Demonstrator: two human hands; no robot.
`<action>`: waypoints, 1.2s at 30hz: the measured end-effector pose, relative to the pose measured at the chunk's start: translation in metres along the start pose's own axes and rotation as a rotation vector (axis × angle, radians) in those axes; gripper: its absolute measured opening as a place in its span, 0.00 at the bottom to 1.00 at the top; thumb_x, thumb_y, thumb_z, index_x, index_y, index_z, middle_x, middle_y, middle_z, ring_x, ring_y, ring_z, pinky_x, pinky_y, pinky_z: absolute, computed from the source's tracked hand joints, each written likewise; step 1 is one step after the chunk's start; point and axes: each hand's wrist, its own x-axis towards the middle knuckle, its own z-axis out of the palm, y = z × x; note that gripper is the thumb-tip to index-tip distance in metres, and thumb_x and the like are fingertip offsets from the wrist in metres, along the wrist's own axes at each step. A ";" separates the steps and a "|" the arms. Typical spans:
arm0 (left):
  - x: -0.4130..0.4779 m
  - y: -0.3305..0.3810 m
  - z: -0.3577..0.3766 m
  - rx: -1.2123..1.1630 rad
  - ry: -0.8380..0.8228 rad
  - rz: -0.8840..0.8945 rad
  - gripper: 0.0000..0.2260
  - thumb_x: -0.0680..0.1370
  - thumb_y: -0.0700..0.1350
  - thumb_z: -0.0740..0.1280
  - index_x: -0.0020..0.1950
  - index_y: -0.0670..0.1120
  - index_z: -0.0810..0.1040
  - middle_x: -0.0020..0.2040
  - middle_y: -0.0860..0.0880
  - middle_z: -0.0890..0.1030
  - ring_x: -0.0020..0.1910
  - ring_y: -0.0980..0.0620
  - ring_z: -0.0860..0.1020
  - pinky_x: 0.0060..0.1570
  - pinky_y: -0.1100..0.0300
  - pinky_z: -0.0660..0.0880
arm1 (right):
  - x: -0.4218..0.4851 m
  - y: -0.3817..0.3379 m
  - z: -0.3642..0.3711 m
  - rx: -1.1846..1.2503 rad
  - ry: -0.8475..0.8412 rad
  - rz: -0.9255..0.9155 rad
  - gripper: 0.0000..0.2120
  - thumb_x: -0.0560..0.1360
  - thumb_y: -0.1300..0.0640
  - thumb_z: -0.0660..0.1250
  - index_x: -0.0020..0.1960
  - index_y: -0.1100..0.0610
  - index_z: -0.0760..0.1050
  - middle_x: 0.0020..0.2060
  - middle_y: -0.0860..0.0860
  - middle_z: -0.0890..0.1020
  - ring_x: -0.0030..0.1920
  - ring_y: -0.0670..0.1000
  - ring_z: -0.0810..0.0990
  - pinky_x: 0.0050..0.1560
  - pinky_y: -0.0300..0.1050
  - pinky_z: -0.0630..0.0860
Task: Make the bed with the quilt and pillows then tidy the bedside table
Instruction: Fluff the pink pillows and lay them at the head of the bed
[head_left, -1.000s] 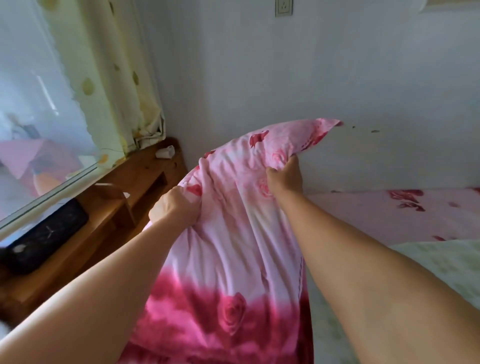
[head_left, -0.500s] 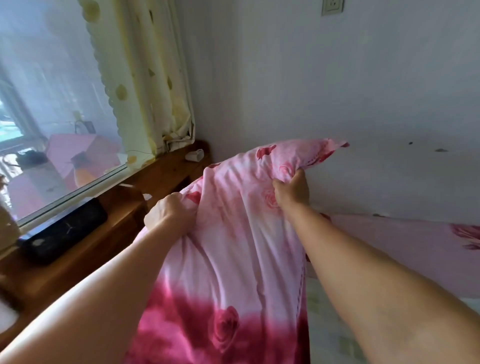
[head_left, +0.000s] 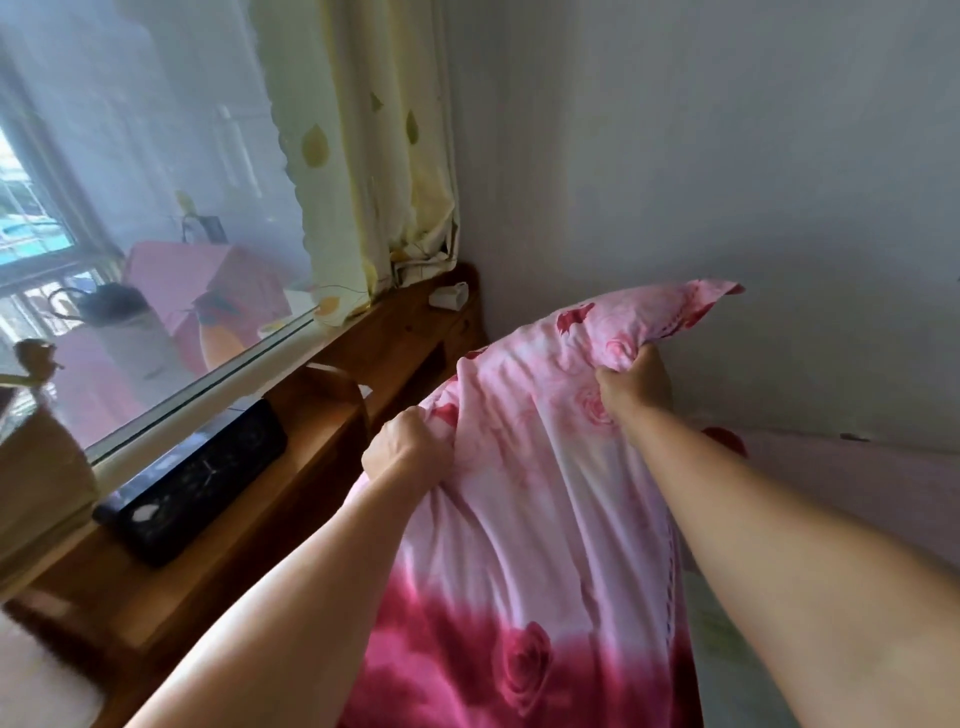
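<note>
A pink pillow (head_left: 524, 519) printed with roses, pale at its top and dark pink lower down, is held up in front of me near the bed's head corner. My left hand (head_left: 408, 449) is clenched on its left edge. My right hand (head_left: 631, 382) grips bunched fabric near its upper right corner, close to the wall. The pillow's bottom runs out of the frame. Behind my right arm lies the pink rose-print sheet (head_left: 857, 478) on the bed.
A wooden headboard shelf (head_left: 260, 525) runs along the window at left, with a black box (head_left: 197, 478) and a small white object (head_left: 449, 296) on it. A yellow-spotted curtain (head_left: 374, 171) hangs in the corner. The grey wall (head_left: 701, 156) stands behind.
The view has swung left and up toward the window. My hands have carried the pillow a little higher and toward the wall, and both grips are unchanged.
</note>
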 end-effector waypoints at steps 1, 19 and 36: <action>0.011 -0.006 0.003 0.000 -0.006 -0.010 0.17 0.76 0.63 0.57 0.54 0.56 0.79 0.49 0.50 0.81 0.51 0.44 0.79 0.44 0.57 0.71 | 0.005 -0.003 0.012 -0.001 -0.004 -0.008 0.22 0.74 0.58 0.65 0.67 0.61 0.67 0.63 0.60 0.76 0.61 0.63 0.75 0.61 0.51 0.73; 0.042 0.084 0.074 0.048 0.028 -0.029 0.20 0.77 0.64 0.55 0.57 0.55 0.78 0.51 0.49 0.81 0.51 0.45 0.79 0.43 0.57 0.69 | 0.123 0.066 0.012 0.079 -0.042 0.046 0.28 0.75 0.57 0.65 0.72 0.61 0.63 0.68 0.61 0.72 0.66 0.62 0.72 0.64 0.51 0.70; 0.056 0.019 0.158 0.180 -0.058 -0.256 0.22 0.76 0.62 0.58 0.68 0.59 0.71 0.60 0.51 0.79 0.58 0.46 0.78 0.51 0.55 0.73 | 0.124 0.145 0.103 0.096 -0.277 0.118 0.24 0.75 0.60 0.65 0.69 0.62 0.66 0.65 0.61 0.74 0.63 0.62 0.73 0.60 0.47 0.70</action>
